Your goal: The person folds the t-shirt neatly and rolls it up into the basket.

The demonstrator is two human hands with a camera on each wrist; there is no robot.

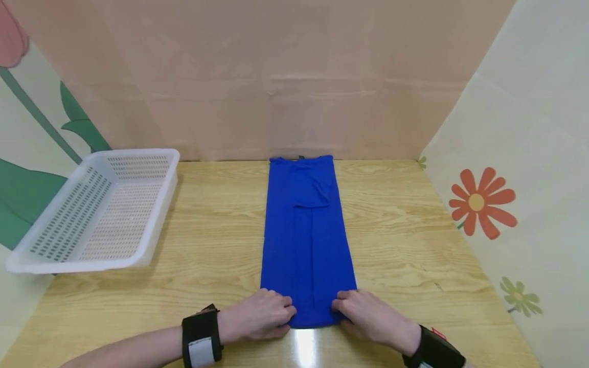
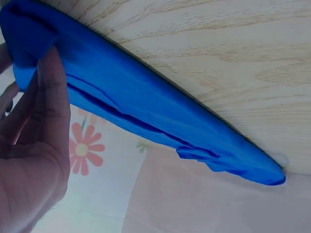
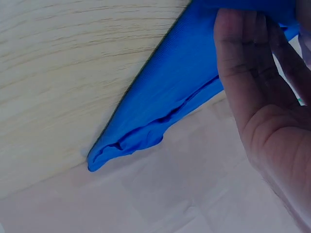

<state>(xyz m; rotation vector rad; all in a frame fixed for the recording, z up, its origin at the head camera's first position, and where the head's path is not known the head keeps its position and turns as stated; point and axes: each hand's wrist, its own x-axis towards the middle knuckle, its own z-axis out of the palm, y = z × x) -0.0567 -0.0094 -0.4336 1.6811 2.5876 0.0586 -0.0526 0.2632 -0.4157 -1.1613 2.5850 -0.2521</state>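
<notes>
A blue shirt (image 1: 280, 230) lies folded into a long, narrow strip on the wooden table, its collar end at the far side and a sleeve (image 1: 310, 189) folded over near the top. At the near left corner of the hem, my left hand (image 1: 259, 314) pinches the fabric. My right hand (image 1: 375, 317) pinches the near right corner in the same way. The left wrist view shows the thumb (image 2: 54, 97) against the blue cloth (image 2: 126, 82), with other fingers partly hidden behind it. In the right wrist view, the cloth (image 3: 165, 92) narrows away from the thumb (image 3: 233, 58).
To the left stands a white plastic basket (image 1: 158, 225) with perforated walls. The wooden table (image 1: 400, 230) meets a pinkish backdrop (image 1: 207, 117) at its far edge. A floral sheet (image 1: 543, 153) borders the right side.
</notes>
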